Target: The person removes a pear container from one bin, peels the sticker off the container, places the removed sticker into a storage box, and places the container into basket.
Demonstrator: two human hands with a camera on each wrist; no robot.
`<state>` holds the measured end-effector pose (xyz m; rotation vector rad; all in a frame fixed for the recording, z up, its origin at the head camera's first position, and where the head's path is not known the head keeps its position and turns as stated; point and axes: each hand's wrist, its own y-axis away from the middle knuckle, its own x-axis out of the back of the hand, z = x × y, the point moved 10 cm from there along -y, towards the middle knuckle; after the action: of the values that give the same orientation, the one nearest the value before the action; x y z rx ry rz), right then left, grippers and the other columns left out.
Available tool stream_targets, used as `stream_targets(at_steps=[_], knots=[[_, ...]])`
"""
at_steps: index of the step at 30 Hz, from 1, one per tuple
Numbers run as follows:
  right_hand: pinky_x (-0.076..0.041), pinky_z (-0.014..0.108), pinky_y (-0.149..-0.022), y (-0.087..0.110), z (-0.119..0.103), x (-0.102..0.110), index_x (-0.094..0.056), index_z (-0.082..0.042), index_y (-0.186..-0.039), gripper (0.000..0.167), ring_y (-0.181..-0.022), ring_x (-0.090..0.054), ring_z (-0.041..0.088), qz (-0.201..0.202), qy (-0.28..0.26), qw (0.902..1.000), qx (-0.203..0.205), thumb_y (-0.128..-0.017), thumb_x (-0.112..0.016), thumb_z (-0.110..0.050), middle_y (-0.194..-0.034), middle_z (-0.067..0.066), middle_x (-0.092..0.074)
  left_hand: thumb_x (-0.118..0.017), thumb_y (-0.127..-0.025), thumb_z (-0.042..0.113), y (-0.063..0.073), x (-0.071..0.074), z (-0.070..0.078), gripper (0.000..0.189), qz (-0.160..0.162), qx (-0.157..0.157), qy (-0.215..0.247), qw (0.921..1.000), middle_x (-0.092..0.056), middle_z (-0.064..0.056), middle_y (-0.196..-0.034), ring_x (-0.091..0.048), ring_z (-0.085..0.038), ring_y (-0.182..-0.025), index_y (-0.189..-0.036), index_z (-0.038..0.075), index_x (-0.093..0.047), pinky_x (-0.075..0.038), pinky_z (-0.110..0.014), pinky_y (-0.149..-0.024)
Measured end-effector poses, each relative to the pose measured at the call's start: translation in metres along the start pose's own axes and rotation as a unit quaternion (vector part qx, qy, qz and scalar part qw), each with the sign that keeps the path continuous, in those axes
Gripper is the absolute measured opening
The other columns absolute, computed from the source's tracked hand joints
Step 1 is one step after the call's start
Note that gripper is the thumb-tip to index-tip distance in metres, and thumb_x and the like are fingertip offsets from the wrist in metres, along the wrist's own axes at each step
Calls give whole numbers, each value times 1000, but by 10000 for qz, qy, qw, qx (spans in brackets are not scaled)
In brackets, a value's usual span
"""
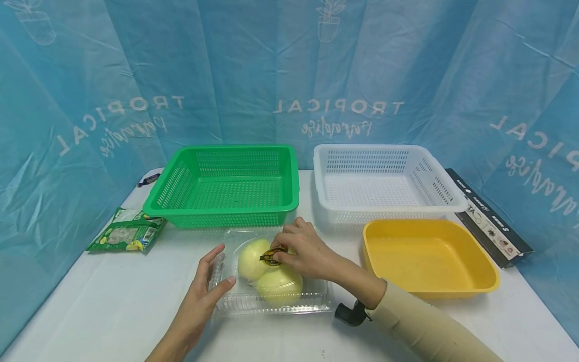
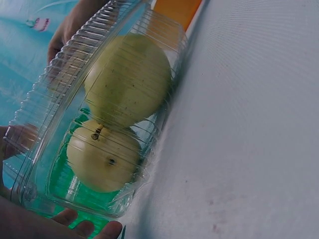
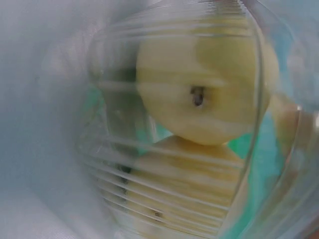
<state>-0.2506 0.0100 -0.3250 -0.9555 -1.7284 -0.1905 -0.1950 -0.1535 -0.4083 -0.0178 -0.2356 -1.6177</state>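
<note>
A clear plastic clamshell box (image 1: 312, 301) lies on the white table, with round, pale yellow-green pears (image 1: 253, 259) inside. Two pears (image 2: 127, 79) show through its ribbed wall in the left wrist view. My left hand (image 1: 201, 291) holds the box's left end, thumb over the lid and fingers along the side. Above the lid, my right hand (image 1: 305, 251) pinches the edge of a round black-and-gold sticker (image 1: 273, 257); its curled fingers hide part of the lid. The right wrist view shows the ribbed box and a pear (image 3: 204, 84) close up, but not the fingertips.
Behind the box stand a green basket (image 1: 221, 218) and a white basket (image 1: 389, 207). A yellow tray (image 1: 429, 259) sits at right, beside a long black-and-white carton (image 1: 490, 218). At left lie a green packet (image 1: 128, 231) and a small dark wrapper (image 1: 149, 179).
</note>
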Motion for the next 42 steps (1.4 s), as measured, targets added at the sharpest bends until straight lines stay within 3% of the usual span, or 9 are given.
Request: stream_targets(at_steps=[10, 16, 21, 28, 42], knots=[[-27, 25, -73, 1, 3, 5, -71, -20, -88, 6, -80, -35, 10, 37, -479, 9988, -99, -83, -70, -21, -84, -9, -60, -59, -93, 27, 0, 1, 0, 68, 35, 26, 8, 10000, 8, -6, -160, 17, -34, -146, -148, 35, -18, -1, -71, -109], [-29, 25, -71, 3, 10, 17, -70, -19, -87, 4, -82, -39, 17, 109, -1040, 9943, -186, -85, -68, -17, -87, -9, -62, -58, -93, 28, 0, 1, -1, 68, 31, 48, -4, 10000, 9, -6, -160, 17, -35, -146, -147, 36, -18, -2, -72, -108], [-31, 26, -73, 8, 19, 30, -68, -18, -89, 3, -84, -37, 14, 232, -1220, 9918, -308, -86, -68, -17, -83, -9, -58, -58, -93, 29, 1, 1, -1, 68, 29, 66, -12, 10000, 9, -7, -160, 17, -35, -146, -147, 37, -18, -2, -72, -107], [-30, 27, -72, 22, 32, 55, -68, -19, -87, 6, -80, -38, 11, 668, -1314, 9882, -423, -84, -70, -15, -82, -8, -59, -59, -93, 30, 0, 1, -1, 69, 34, 75, -45, 10000, 9, -7, -160, 16, -36, -146, -147, 36, -17, -1, -71, -108], [-33, 30, -70, 61, 75, 90, -68, -18, -92, 6, -85, -39, 16, 1047, -1407, 9784, -1092, -87, -67, -15, -87, -4, -60, -58, -93, 30, 0, 1, 0, 68, 8, 31, -27, 10000, 6, -7, -160, 15, -35, -146, -147, 38, -18, 0, -71, -109]])
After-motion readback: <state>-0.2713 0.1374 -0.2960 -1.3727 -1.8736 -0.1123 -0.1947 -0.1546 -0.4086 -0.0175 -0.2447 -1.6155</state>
